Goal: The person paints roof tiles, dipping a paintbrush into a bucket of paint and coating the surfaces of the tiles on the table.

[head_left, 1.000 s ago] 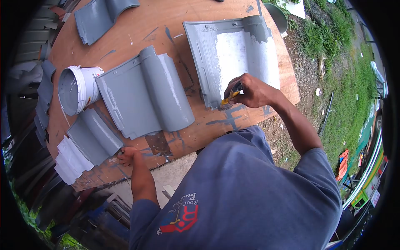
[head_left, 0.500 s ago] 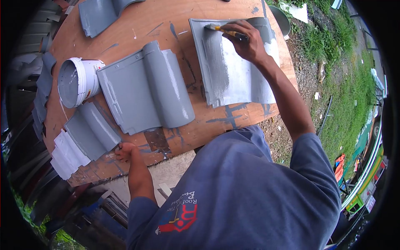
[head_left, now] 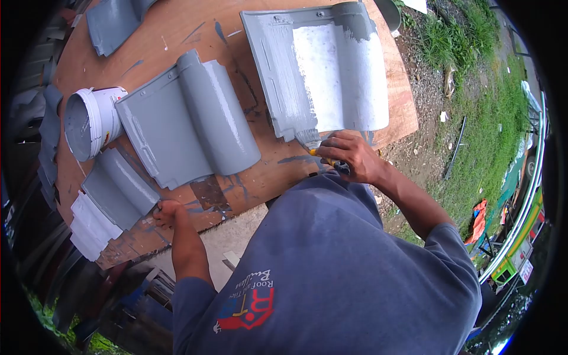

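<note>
My right hand (head_left: 355, 155) is closed around the yellow handle of a paintbrush (head_left: 315, 152). Its bristles meet the lower left edge of a curved roof tile (head_left: 326, 71). Wet grey paint covers that tile's left strip and top edge, while the middle and much of the roll are white. At the far left, my left hand (head_left: 167, 213) has its fingers curled at the corner of a smaller grey tile piece (head_left: 121, 189); what they grip, if anything, is hidden. Between the hands lies a fully grey roof tile (head_left: 189, 121).
A white paint bucket (head_left: 97, 121) lies tilted, its inside coated grey, beside the grey tile. Another grey tile (head_left: 115, 23) is at the table's far left. The paint-streaked wooden table (head_left: 171, 50) borders gravel and grass (head_left: 482, 130) on the right.
My right hand has drawn the brush from the tile's top edge down to its near edge, extending the grey strip. My left hand stays by the small tile; the view has shifted slightly.
</note>
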The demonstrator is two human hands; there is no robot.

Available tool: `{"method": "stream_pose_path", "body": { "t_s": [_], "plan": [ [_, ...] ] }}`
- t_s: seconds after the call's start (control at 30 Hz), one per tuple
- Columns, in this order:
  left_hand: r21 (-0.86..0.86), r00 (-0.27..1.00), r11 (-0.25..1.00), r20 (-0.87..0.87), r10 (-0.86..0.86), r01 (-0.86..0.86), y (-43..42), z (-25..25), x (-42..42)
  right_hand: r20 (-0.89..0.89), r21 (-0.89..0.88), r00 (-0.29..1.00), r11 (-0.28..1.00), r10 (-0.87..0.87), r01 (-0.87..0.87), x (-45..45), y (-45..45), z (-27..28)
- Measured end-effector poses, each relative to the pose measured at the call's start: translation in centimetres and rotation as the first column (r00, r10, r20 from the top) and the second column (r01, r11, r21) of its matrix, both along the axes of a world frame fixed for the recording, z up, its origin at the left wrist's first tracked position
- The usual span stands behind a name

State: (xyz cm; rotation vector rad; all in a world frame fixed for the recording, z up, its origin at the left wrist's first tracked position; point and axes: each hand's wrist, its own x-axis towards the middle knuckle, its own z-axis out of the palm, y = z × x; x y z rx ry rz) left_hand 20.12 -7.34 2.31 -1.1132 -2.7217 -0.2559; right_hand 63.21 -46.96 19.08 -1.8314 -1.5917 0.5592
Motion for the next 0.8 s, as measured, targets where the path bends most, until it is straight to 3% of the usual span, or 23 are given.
{"method": "stream_pose_path", "body": {
  "t_s": [0.1,0.17,0.23,0.43,0.53,0.7,0.8],
  "plan": [
    [0.013,1.0,1.0,0.002,0.011,-0.011,0.2,-0.4,-0.2,-0.152,-0.017,0.984,0.995,-0.095,0.093,1.0,1.3,1.0],
    [0.023,1.0,1.0,0.004,0.008,-0.008,0.3,-0.6,-0.5,-0.16,-0.039,0.982,0.995,-0.099,0.093,2.4,2.3,-0.2],
    [0.04,1.0,0.999,0.005,0.014,-0.014,0.3,-0.6,-0.6,-0.105,-0.012,0.973,0.979,-0.204,0.204,3.6,3.9,-1.0],
    [0.031,0.999,0.999,0.046,-0.016,0.015,-0.3,0.1,0.1,0.096,0.385,0.888,0.84,-0.449,0.383,5.8,7.6,-1.0],
    [0.02,0.998,0.999,0.052,-0.035,0.034,-0.4,0.5,0.1,0.081,0.372,0.919,0.867,-0.386,0.331,4.2,6.3,-0.9],
    [0.024,0.999,1.0,0.041,-0.01,0.009,-0.2,0.2,0.1,0.07,0.107,0.995,0.992,-0.07,0.062,-1.3,0.8,-0.8],
    [0.024,0.999,1.0,0.046,-0.014,0.013,-0.3,0.4,0.4,0.007,0.093,0.994,0.99,-0.11,0.109,-2.0,-0.8,0.4]
  ]
}}
